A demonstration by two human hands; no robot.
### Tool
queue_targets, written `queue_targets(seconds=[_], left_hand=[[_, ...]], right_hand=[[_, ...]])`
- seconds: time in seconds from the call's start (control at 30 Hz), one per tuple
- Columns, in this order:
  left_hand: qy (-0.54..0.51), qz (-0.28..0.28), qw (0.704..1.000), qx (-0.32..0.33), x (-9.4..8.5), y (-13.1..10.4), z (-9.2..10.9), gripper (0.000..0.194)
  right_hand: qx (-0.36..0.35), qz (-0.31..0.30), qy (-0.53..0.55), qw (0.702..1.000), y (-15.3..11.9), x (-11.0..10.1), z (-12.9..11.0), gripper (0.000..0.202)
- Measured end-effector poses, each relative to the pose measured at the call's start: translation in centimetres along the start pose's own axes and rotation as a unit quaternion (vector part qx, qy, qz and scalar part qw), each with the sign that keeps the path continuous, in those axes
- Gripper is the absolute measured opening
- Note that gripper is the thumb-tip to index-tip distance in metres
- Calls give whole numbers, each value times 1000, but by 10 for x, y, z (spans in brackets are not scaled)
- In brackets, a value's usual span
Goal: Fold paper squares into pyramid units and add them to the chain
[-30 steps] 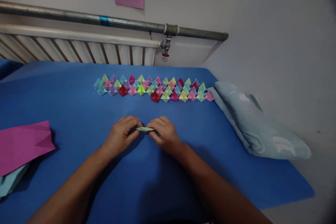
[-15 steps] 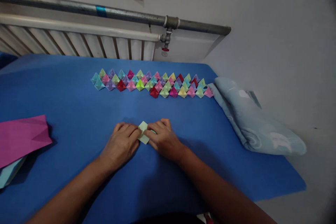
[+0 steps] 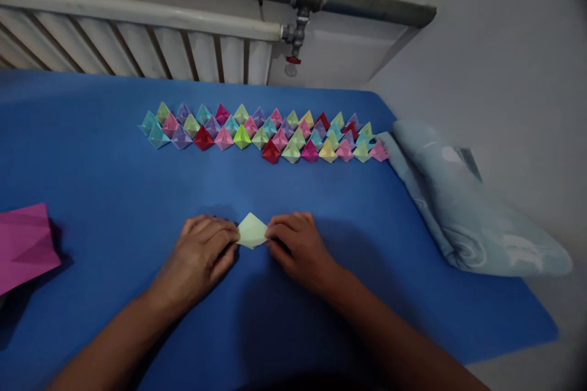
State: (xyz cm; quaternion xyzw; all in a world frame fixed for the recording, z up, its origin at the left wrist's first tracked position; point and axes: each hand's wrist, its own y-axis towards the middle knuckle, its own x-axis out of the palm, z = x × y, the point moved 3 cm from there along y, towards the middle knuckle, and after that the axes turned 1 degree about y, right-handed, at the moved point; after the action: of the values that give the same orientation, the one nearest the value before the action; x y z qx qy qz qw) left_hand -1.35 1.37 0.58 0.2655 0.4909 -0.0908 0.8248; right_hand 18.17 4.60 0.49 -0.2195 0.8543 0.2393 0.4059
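Observation:
A small pale green folded paper [image 3: 251, 231] is held just above or on the blue surface [image 3: 183, 189], its upper point away from me. My left hand [image 3: 199, 252] pinches its left corner between thumb and fingers. At the right corner, my right hand [image 3: 300, 248] grips the paper the same way. Beyond the hands, several small folded paper pieces [image 3: 224, 138] in many colours stand in staggered rows, touching one another.
Pink paper [image 3: 27, 245] lies at the left edge. A folded light blue cloth [image 3: 477, 220] rests on the right, against the wall. Behind the surface are a white radiator [image 3: 197, 18], a metal pipe [image 3: 367, 6] and a red-handled valve [image 3: 293, 60].
My hands have moved apart to the paper's side corners, and more of the paper shows, now wider. The view has shifted closer and lower, so the pink wall note is out of sight.

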Motion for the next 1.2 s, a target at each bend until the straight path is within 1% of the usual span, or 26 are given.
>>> queue_targets(seconds=[0.13,0.27,0.53,0.77,0.97,1.2], left_hand=[[-17,-4,999,-40,0,3,-6,15],[-24,-5,997,-72,2,3,-10,19],[-12,-11,995,-94,4,5,-13,24],[4,-24,994,-106,5,7,-14,26],[13,-19,992,-123,5,8,-11,27],[44,-22,991,-126,6,9,-6,28]], right_hand=[[25,21,31,999,2,-3,1,7],[63,24,40,997,3,-3,2,7],[106,20,17,994,5,3,3,12],[113,25,2,993,6,5,4,14],[107,42,3,993,7,6,5,16],[108,42,3,993,8,5,5,17]])
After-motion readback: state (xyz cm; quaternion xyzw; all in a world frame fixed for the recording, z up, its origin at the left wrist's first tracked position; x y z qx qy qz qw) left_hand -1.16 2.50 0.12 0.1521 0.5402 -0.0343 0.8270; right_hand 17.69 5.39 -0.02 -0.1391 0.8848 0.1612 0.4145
